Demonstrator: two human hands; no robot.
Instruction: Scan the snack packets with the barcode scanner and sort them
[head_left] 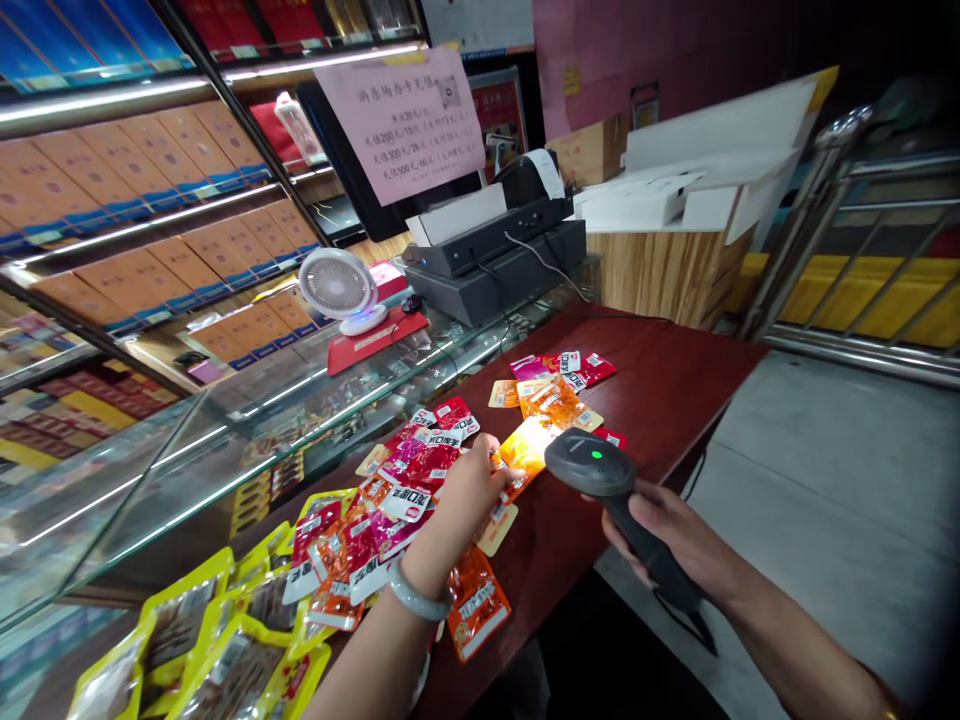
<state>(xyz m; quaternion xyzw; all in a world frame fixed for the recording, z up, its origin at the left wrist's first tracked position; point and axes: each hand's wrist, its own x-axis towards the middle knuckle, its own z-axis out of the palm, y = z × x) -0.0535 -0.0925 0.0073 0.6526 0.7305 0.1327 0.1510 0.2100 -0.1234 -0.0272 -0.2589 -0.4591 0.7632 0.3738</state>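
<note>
Left fingers (pixel 490 446) pinch a glare-bleached packet (pixel 527 447)!
Right fingers (pixel 648 512) grip the scanner (pixel 591 465); sachets (pixel 414 462) crowd beside the left fingers, forearm (pixel 375 650) hiding some.

Left hand (pixel 478 480): pale grey wrist bangle (pixel 415 597); forearms (pixel 787 622) bare; dark clothing (pixel 637 655).

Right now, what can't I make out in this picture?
All in the head view:
Lit packet: print washed out by glare; left fingers cover one end.
Scanner handle: partly behind right fingers.
Nearest yellow packets: cut off by bottom edge.
Pink notice: bottom line too small, blurred.
</note>
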